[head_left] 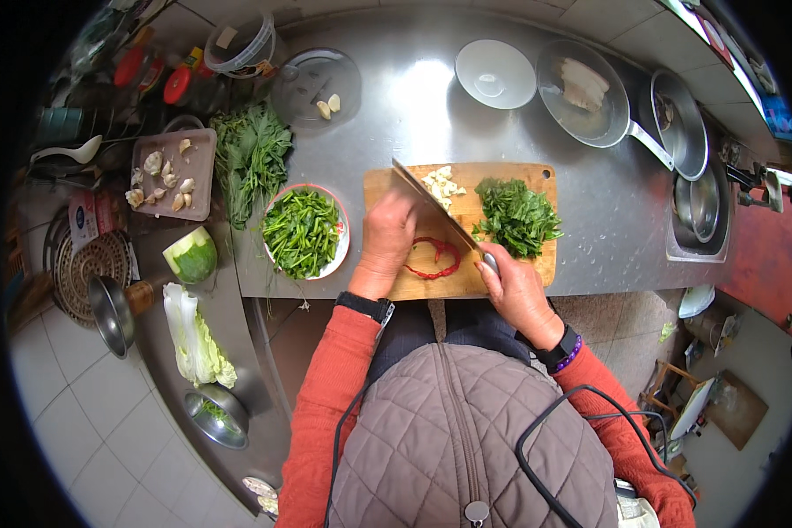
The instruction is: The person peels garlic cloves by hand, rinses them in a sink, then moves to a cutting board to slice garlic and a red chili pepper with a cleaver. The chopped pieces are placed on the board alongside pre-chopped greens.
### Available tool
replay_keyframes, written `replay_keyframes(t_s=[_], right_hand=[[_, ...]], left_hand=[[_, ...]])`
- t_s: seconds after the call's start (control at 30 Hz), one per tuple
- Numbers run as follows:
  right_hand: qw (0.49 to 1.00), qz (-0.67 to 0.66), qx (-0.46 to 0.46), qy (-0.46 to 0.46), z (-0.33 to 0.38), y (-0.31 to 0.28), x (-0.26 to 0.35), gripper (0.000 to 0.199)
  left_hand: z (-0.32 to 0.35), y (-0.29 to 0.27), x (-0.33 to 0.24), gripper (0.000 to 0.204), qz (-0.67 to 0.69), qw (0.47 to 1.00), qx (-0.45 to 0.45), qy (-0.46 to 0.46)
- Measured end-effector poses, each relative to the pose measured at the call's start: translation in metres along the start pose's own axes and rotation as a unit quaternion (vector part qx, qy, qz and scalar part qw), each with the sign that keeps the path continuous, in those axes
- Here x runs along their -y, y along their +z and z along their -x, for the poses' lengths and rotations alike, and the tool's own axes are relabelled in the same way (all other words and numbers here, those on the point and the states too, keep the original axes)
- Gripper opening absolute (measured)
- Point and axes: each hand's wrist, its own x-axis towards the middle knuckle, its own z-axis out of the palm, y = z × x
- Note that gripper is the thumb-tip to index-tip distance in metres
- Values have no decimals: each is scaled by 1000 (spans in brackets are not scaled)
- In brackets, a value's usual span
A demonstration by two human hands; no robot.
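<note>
A wooden cutting board (537, 176) lies on the steel counter. On it are a pile of chopped greens (517, 216), chopped garlic (442, 186) and a curved red chili (437, 258). My right hand (512, 289) grips the handle of a cleaver (431, 208), whose blade slants across the board toward the upper left. My left hand (387, 239) rests fingers-down on the board, touching the chili beside the blade.
A white plate of cut green stems (304, 231) sits left of the board, with leafy greens (251, 158) and a tray of garlic cloves (172, 173) beyond. A white bowl (495, 74), pans (590, 92), a halved melon (191, 255) and cabbage (198, 339) surround.
</note>
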Motion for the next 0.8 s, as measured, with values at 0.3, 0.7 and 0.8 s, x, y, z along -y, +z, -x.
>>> replay_keyframes(t_s=[0.3,0.7,0.8], right_hand=[[1000,21,13,-4,4,0,-2,32],[1000,14,12,-17,11,-11,-2,31],[1000,20,7,-17,10,-6,-3,30]], left_hand=[[0,-3,-1,15,0,1000,14,-15],[-4,-1,2,7,95,995,-18,2],[-2,-2,5,8,39,999,-2,-6]])
